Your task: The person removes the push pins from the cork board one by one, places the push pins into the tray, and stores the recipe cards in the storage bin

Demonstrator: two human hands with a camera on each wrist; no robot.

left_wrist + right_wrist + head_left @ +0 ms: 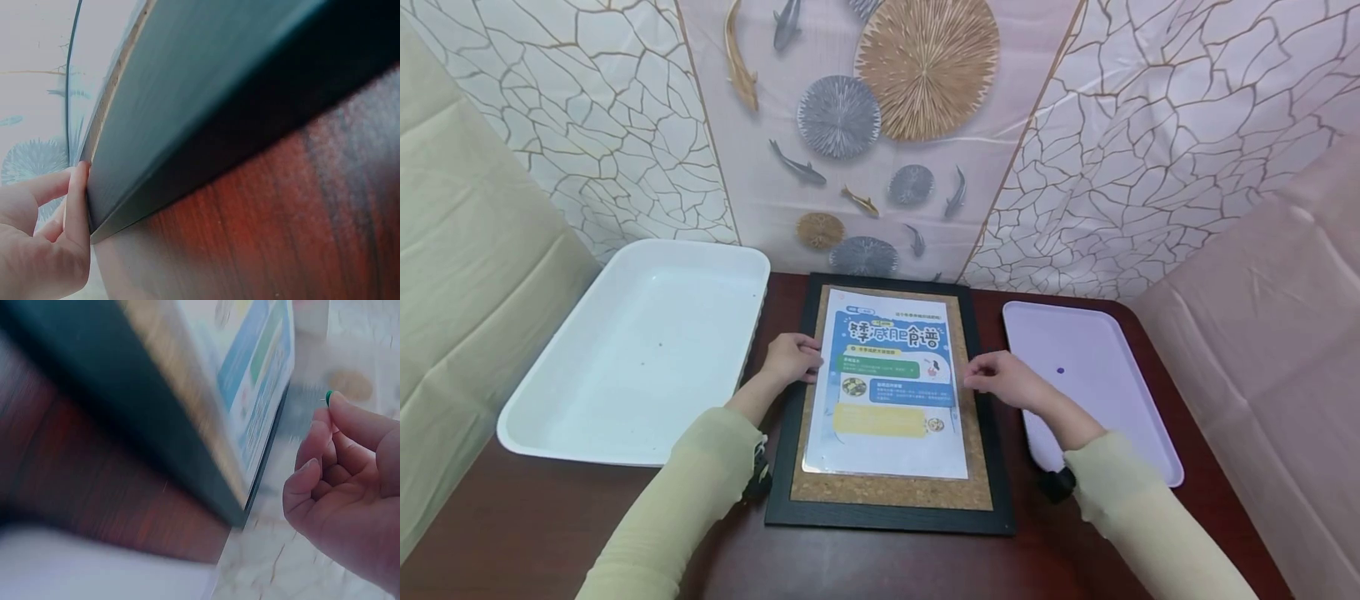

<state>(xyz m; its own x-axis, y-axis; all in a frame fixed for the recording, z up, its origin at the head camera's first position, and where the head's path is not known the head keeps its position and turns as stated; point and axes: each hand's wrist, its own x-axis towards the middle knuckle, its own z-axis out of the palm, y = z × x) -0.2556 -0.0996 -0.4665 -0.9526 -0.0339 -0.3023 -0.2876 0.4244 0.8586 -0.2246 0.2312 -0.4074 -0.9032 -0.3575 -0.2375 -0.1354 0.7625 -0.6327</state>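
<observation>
Right hand (1006, 379) is pinching a green pin (329, 397) beside the printed sheet (887, 457) | sheet is lying on corkboard (895, 492) | left hand (790, 358) is resting, fingers relaxed, opposite | I'm favouring keeping paper flat, pushing straight in

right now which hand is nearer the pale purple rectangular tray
Right: the right hand is beside the tray; the left hand is farther, at the black-framed corkboard's left side.
</observation>
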